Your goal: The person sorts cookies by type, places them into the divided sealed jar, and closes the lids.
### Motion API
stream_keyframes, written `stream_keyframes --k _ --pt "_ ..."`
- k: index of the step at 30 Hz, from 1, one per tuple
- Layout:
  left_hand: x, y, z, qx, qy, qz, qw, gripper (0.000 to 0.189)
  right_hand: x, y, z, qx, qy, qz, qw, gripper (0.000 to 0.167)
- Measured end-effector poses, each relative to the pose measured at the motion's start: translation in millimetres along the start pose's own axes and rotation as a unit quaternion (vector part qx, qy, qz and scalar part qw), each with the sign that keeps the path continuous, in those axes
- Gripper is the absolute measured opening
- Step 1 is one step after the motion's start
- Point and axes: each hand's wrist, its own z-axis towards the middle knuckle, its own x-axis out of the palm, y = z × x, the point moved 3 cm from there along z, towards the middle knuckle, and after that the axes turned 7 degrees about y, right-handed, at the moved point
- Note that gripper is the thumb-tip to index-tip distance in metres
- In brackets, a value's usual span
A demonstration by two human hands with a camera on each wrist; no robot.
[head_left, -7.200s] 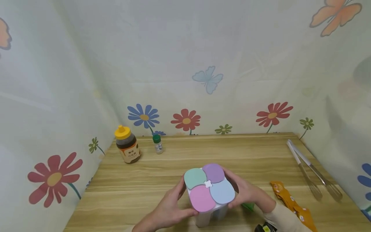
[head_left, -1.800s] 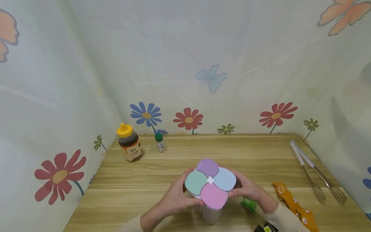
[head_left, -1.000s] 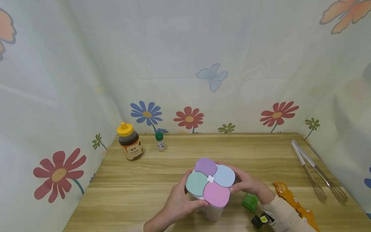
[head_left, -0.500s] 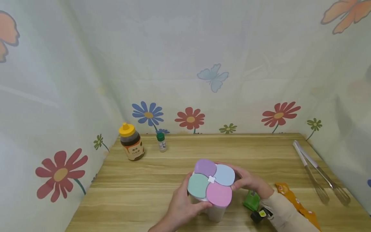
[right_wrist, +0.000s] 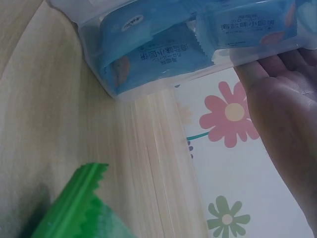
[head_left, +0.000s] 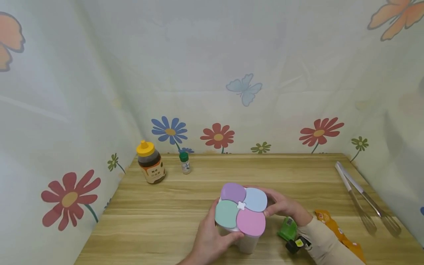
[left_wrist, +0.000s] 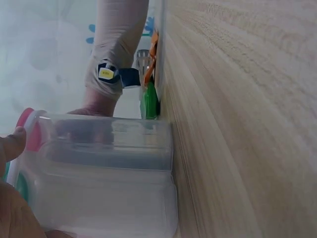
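A translucent plastic storage container (head_left: 247, 244) stands on the wooden table near the front middle. Its top has four petal-shaped lids: a purple lid (head_left: 233, 192), a blue lid (head_left: 256, 200), a pink lid (head_left: 251, 222) and a green lid (head_left: 226, 214). My left hand (head_left: 208, 239) grips the left side, its thumb at the front edge under the pink lid. From the right and back, my right hand (head_left: 283, 206) holds the upper part; some fingers are hidden behind it. Blue snack packets (right_wrist: 163, 54) show through the wall in the right wrist view.
A green packet (head_left: 287, 230) lies right of the container, beside the right wrist's black device (head_left: 298, 244). Orange packets (head_left: 338, 232) and metal tongs (head_left: 361, 198) lie further right. A honey bottle (head_left: 152, 167) and a small green-capped shaker (head_left: 184, 163) stand back left.
Between my hands the container has turned counterclockwise seen from above: the pink lid went from front left to front right, the purple from back right to back left. More green packet shows.
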Motion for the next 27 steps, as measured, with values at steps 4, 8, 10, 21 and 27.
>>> stream_keyframes --k 4,8,10,21,27 --pt "0.8 -0.5 -1.0 -0.012 -0.001 0.001 0.9999 0.105 -0.8 0.9 -0.6 0.009 -0.009 -0.002 0.9999 0.079" --pt "1.0 -1.5 -2.0 -0.019 0.001 0.004 0.9998 0.105 -1.6 1.1 -1.3 0.014 -0.014 0.002 0.9998 0.078" --pt "1.4 -1.7 -2.7 -0.017 0.001 0.004 0.9998 0.105 -2.2 1.2 -1.7 0.016 -0.014 0.001 0.9998 0.078" --pt "4.5 -5.7 -9.6 0.015 -0.004 -0.001 0.9999 0.103 -12.2 2.5 1.0 0.036 0.023 0.011 0.999 0.079" --pt "7.6 -7.1 -12.9 0.048 -0.014 0.011 0.9987 0.098 -19.5 4.5 6.8 0.043 0.061 0.02 0.997 0.08"
